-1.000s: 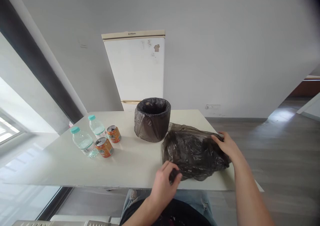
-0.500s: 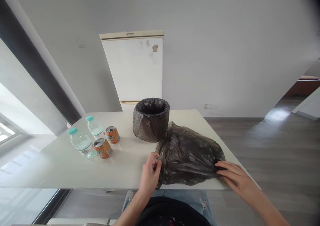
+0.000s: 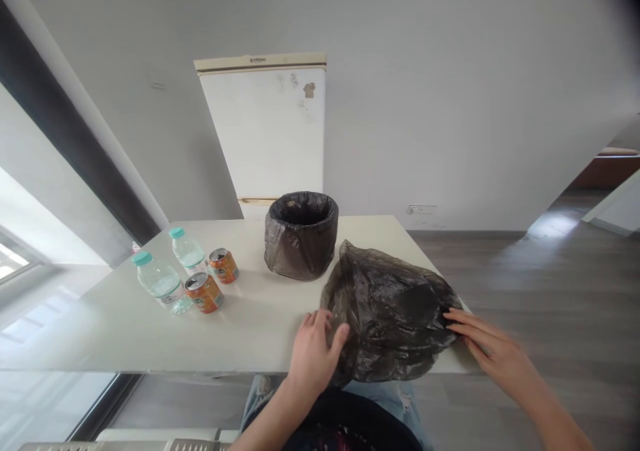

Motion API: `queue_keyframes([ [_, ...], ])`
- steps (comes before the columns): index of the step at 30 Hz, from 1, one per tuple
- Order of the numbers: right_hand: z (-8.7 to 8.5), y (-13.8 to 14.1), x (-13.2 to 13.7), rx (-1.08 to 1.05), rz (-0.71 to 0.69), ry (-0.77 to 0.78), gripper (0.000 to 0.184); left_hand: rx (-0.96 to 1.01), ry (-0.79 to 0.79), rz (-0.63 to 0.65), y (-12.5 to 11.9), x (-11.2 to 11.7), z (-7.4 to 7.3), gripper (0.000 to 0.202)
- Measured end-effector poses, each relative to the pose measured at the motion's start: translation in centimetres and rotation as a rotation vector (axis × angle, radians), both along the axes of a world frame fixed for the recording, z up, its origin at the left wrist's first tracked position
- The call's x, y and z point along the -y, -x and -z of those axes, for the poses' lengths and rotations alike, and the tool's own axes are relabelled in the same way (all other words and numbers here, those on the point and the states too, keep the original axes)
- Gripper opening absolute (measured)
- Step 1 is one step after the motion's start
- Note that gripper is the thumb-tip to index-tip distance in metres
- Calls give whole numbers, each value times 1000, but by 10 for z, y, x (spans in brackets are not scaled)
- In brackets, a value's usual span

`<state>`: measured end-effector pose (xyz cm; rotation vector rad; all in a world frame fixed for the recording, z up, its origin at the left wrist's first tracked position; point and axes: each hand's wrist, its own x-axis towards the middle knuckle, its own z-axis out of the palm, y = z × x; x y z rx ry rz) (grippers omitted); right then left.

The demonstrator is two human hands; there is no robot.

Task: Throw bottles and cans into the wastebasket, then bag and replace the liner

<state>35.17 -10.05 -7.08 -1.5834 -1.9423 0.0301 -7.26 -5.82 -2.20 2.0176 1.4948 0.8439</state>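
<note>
A dark, see-through garbage bag (image 3: 395,311) lies crumpled on the table, its near edge hanging over the front. My left hand (image 3: 317,348) is at the bag's left edge, thumb and fingers apart, the fingertips touching the plastic. At the bag's right end, my right hand (image 3: 487,341) has its fingers on a fold of the plastic, thumb below. Behind the bag stands a round bin (image 3: 301,238) lined with the same kind of dark bag, folded over its rim.
On the left of the white table (image 3: 240,344) stand two clear bottles with green caps, a nearer one (image 3: 159,281) and a farther one (image 3: 187,250), beside two orange cans, one nearer (image 3: 204,294) and one farther (image 3: 224,266). A white fridge (image 3: 267,128) stands behind the table.
The loose bag has shifted right and spread, its right end moving along with my right hand. My left hand has moved slightly right, and its closed fingers have come apart.
</note>
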Motion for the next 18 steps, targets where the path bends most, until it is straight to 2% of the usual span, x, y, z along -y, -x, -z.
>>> queue_keyframes([
  [3,9,1,-2,33,-38,-14,37,-94,-13,48,-21,0,4,26],
  [6,12,-2,-1,64,-49,-39,35,-85,-48,54,-26,-7,13,20],
  [10,9,-9,3,87,-6,-93,35,-39,-98,-19,-7,-17,21,25],
  [14,10,-10,1,112,-20,-80,37,-106,-119,-22,14,-23,24,25],
  [18,6,-8,-4,119,-10,-80,35,-98,-153,-52,21,-26,26,24],
])
